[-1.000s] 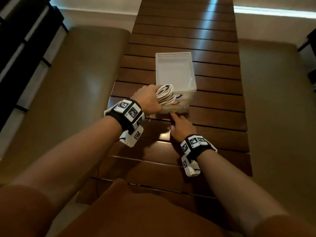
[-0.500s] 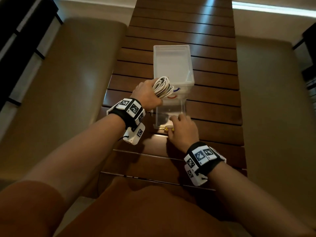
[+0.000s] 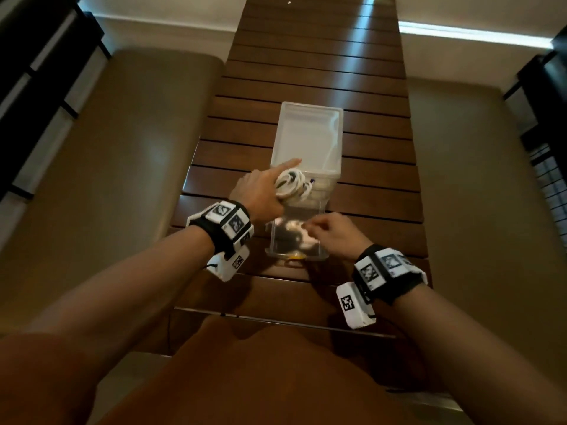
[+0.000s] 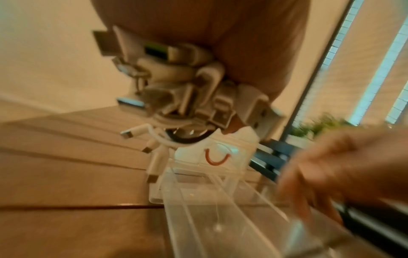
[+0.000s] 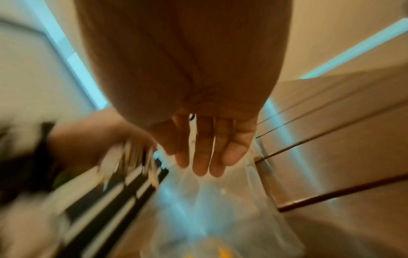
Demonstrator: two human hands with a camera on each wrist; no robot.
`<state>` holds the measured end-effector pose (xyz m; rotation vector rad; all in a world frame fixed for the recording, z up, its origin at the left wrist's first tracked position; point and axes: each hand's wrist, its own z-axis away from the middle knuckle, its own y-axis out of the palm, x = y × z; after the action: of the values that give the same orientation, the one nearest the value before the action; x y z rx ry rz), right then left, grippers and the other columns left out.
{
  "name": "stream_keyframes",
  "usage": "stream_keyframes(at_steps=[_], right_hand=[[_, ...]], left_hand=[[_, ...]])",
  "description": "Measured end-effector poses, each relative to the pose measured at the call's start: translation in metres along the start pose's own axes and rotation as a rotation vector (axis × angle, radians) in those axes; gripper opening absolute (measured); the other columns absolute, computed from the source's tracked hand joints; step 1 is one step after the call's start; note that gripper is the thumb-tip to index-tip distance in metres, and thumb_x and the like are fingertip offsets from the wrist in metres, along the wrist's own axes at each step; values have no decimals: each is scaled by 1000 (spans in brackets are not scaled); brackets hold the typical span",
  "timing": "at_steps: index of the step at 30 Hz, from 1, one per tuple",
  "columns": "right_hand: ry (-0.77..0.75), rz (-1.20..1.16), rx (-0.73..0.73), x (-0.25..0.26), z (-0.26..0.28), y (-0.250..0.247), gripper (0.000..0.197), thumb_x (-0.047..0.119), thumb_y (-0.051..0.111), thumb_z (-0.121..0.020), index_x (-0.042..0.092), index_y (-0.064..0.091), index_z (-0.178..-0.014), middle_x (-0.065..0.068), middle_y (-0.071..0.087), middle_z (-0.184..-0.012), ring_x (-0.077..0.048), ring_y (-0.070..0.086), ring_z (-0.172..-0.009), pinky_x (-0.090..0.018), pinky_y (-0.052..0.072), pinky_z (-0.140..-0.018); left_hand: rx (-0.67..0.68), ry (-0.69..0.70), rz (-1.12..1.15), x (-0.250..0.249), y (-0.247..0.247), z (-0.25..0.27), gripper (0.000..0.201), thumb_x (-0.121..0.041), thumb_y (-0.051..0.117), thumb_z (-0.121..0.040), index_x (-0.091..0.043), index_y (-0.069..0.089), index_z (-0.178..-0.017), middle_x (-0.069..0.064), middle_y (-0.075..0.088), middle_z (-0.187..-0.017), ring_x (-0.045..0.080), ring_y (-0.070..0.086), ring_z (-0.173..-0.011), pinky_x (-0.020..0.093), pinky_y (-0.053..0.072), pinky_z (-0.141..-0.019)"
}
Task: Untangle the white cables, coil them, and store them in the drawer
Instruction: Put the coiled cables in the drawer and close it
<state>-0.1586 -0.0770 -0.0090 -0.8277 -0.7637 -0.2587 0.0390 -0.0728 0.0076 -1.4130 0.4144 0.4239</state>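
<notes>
A coil of white cables sits in my left hand, which grips it just above the back of the pulled-out clear drawer. In the left wrist view the coil shows several plugs hanging below the palm, over the drawer. My right hand hovers at the drawer's right rim with relaxed, straight fingers and holds nothing. The drawer belongs to a small clear plastic drawer unit on the slatted wooden table.
The drawer's yellow handle points toward me near the table's front edge. Padded benches run along both sides of the table. Dark railings stand at the far left and right.
The drawer has slid further out toward me. My right hand has let go of its handle and risen to the drawer's right side. The left hand still holds the coil, now over the drawer.
</notes>
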Motion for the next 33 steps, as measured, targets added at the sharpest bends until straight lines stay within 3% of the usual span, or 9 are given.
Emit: stream_keyframes(at_steps=[4, 9, 14, 19, 21, 23, 26, 30, 33], right_hand=[[62, -763, 20, 2, 6, -41, 44, 48, 48, -95, 10, 64, -109, -6, 65, -94, -19, 60, -88, -25, 48, -69], [-58, -266, 310, 17, 9, -23, 82, 52, 77, -71, 20, 45, -139, -3, 57, -133, -18, 54, -124, -39, 46, -102], [-72, -273, 248, 24, 6, -6, 97, 34, 90, -45, 19, 47, -131, -6, 64, -120, -21, 60, -116, -46, 45, -103], [17, -144, 215, 23, 5, 4, 73, 19, 86, -56, 8, 55, -120, -12, 64, -112, -23, 60, -110, -46, 45, -102], [47, -157, 186, 19, 9, 1, 58, 16, 83, -59, 9, 59, -111, -11, 67, -104, -22, 64, -100, -43, 52, -93], [117, -193, 152, 13, 13, -3, 41, 13, 80, -61, 8, 63, -98, -11, 69, -91, -22, 67, -81, -40, 58, -75], [223, -225, 29, 2, 15, -2, 24, 10, 75, -64, 6, 65, -86, -15, 68, -81, -25, 63, -69, -33, 53, -59], [316, -300, -101, -5, 14, 1, 17, 8, 75, -68, 6, 68, -83, -14, 69, -81, -24, 64, -70, -34, 54, -64], [349, -331, -143, -5, 17, 6, 11, 4, 73, -73, 10, 66, -78, -6, 66, -74, -17, 62, -65, -26, 53, -55]], left_hand=[[132, 354, -344, -9, 13, 27, 100, -33, 72, -80, -26, 4, -153, 6, 70, -101, 25, 66, -81, 39, 56, -73], [61, 685, -536, -24, 21, 29, 79, -25, 54, -90, -2, 8, -150, 17, 63, -126, 30, 61, -116, 42, 49, -98], [-84, 853, -672, -36, 18, 33, 80, -34, 65, -81, 6, 33, -143, 5, 73, -78, 25, 69, -78, 38, 50, -84], [-57, 789, -607, -30, 28, 37, 112, -38, 80, -68, -1, 10, -148, 8, 70, -81, 25, 66, -77, 41, 49, -87], [2, 657, -545, -34, 33, 39, 123, -38, 83, -65, -9, -1, -149, 19, 66, -104, 33, 63, -97, 45, 46, -96], [66, 454, -532, -39, 28, 36, 128, -39, 83, -67, -18, -14, -149, 33, 34, -144, 43, 36, -134, 50, 25, -116], [165, 430, -660, -36, 7, 14, 128, -42, 81, -70, -19, -16, -151, 24, -5, -158, 37, -2, -147, 39, -2, -113], [49, 432, -628, -24, -23, -20, 118, -59, 74, -69, -25, -1, -153, 14, 4, -161, 32, -3, -148, 39, -2, -115], [47, 290, -529, -5, -25, -35, 83, -50, 58, -88, -32, 10, -153, 11, 14, -160, 31, 4, -148, 46, 9, -119]])
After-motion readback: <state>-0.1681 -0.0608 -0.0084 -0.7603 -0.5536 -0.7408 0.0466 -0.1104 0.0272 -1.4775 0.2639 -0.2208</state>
